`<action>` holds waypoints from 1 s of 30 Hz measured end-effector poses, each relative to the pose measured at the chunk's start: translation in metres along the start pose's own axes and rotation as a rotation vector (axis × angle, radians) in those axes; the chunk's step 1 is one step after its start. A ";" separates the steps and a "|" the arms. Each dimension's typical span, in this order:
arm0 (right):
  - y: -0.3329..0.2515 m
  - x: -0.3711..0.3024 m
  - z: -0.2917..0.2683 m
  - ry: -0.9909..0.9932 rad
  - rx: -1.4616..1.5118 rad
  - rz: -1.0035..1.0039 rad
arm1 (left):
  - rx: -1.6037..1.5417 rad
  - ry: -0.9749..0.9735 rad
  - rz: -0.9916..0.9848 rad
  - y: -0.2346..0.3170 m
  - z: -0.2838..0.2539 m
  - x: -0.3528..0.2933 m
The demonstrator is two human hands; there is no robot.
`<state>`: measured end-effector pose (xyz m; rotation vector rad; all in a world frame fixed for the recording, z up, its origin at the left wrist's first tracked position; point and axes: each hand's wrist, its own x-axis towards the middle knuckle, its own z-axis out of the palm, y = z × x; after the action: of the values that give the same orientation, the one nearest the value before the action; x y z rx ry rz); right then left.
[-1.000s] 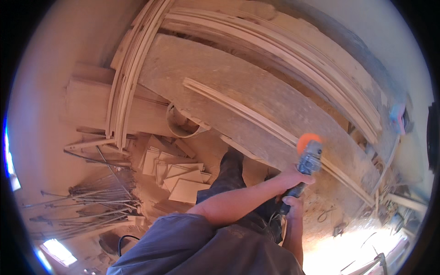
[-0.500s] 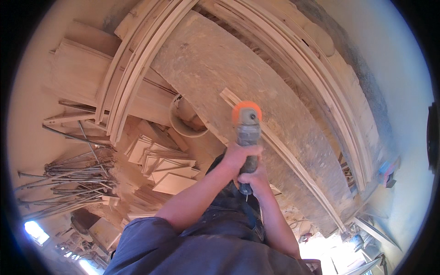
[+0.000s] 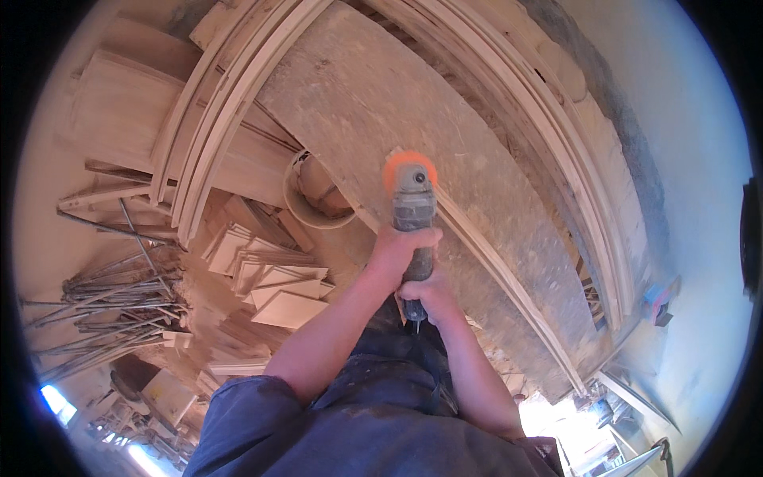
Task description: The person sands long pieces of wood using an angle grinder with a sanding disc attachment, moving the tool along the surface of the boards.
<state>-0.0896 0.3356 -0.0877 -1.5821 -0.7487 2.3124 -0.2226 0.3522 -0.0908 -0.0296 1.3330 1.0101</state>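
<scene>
Both my hands are closed around the grey body of an angle grinder (image 3: 413, 211) with a blurred orange disc (image 3: 394, 172) at its far end. My left hand (image 3: 400, 253) wraps the body nearer the disc. Behind it, my right hand (image 3: 431, 292) grips the rear, where a cord comes out. Under the disc lies the far end of a long, narrow wood strip (image 3: 501, 274), which runs toward the lower right across a dusty board (image 3: 358, 87). The disc hides that part of the strip, so whether they touch I cannot tell.
Long curved-looking wood strips (image 3: 230, 103) lie at the upper left, and more (image 3: 556, 143) along the right. A round bucket (image 3: 296, 199) stands left of the board. Stacked wood pieces (image 3: 290, 308) and a pile of metal rods (image 3: 119, 298) are on the floor at left.
The grinder and both hands have moved a little away from me and left, toward the strip's far end. The whole view has also shifted slightly. Both hands keep their grip.
</scene>
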 end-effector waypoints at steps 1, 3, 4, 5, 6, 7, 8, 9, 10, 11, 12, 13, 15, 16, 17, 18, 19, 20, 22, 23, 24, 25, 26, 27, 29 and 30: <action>0.001 0.004 0.000 -0.008 -0.003 0.003 | -0.038 -0.007 0.002 0.004 0.000 0.000; 0.006 0.000 0.002 0.017 0.020 -0.031 | 0.015 -0.016 0.029 -0.004 0.000 -0.001; 0.013 -0.005 -0.001 0.028 0.032 -0.022 | 0.043 -0.023 0.041 -0.009 0.000 -0.003; 0.021 -0.010 -0.007 0.040 0.044 -0.013 | 0.055 -0.039 0.008 -0.014 0.004 -0.006; 0.029 -0.015 -0.014 0.055 0.056 -0.002 | 0.065 -0.055 -0.029 -0.019 0.012 -0.012; 0.037 -0.019 -0.021 0.046 0.072 -0.009 | 0.076 -0.072 -0.067 -0.025 0.018 -0.017; 0.045 -0.022 -0.028 0.038 0.089 -0.018 | 0.070 -0.070 -0.067 -0.034 0.020 -0.020; 0.047 -0.029 -0.034 0.031 0.106 -0.029 | 0.065 -0.070 -0.065 -0.044 0.024 -0.021; 0.049 -0.038 -0.040 0.042 0.105 -0.043 | 0.062 -0.071 -0.064 -0.055 0.029 -0.023; 0.049 -0.048 -0.046 0.054 0.105 -0.057 | 0.078 -0.070 -0.053 -0.065 0.034 -0.025; 0.050 -0.056 -0.051 0.067 0.112 -0.075 | 0.101 -0.073 -0.041 -0.074 0.040 -0.027; 0.057 -0.061 -0.057 0.075 0.117 -0.075 | 0.126 -0.076 -0.033 -0.084 0.045 -0.030; 0.072 -0.071 -0.072 0.092 0.128 -0.074 | 0.167 -0.119 -0.041 -0.100 0.052 -0.035; 0.079 -0.077 -0.079 0.106 0.142 -0.083 | 0.187 -0.142 -0.045 -0.109 0.057 -0.038; 0.084 -0.085 -0.086 0.120 0.157 -0.093 | 0.201 -0.132 -0.049 -0.118 0.064 -0.044; 0.087 -0.093 -0.094 0.124 0.169 -0.108 | 0.209 -0.144 -0.047 -0.127 0.072 -0.048; 0.091 -0.102 -0.103 0.126 0.191 -0.115 | 0.217 -0.155 -0.045 -0.137 0.081 -0.053; 0.099 -0.111 -0.113 0.142 0.196 -0.106 | 0.224 -0.167 -0.043 -0.148 0.089 -0.059; 0.114 -0.128 -0.132 0.168 0.203 -0.090 | 0.270 -0.205 -0.081 -0.168 0.104 -0.067; 0.123 -0.136 -0.142 0.189 0.213 -0.113 | 0.291 -0.223 -0.100 -0.180 0.111 -0.071; 0.133 -0.143 -0.152 0.207 0.221 -0.136 | 0.298 -0.231 -0.110 -0.192 0.118 -0.075; 0.143 -0.150 -0.162 0.224 0.228 -0.159 | 0.303 -0.239 -0.120 -0.207 0.126 -0.080; 0.153 -0.158 -0.172 0.246 0.239 -0.165 | 0.308 -0.247 -0.129 -0.220 0.135 -0.084; 0.163 -0.167 -0.183 0.263 0.249 -0.168 | 0.326 -0.262 -0.136 -0.233 0.144 -0.090; 0.185 -0.183 -0.204 0.299 0.277 -0.166 | 0.359 -0.290 -0.149 -0.259 0.163 -0.100; 0.203 -0.190 -0.216 0.317 0.316 -0.189 | 0.390 -0.321 -0.151 -0.274 0.171 -0.104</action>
<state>0.1990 0.1356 -0.1064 -1.5986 -0.4134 1.8759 0.0910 0.2211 -0.0961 0.3106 1.1906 0.5857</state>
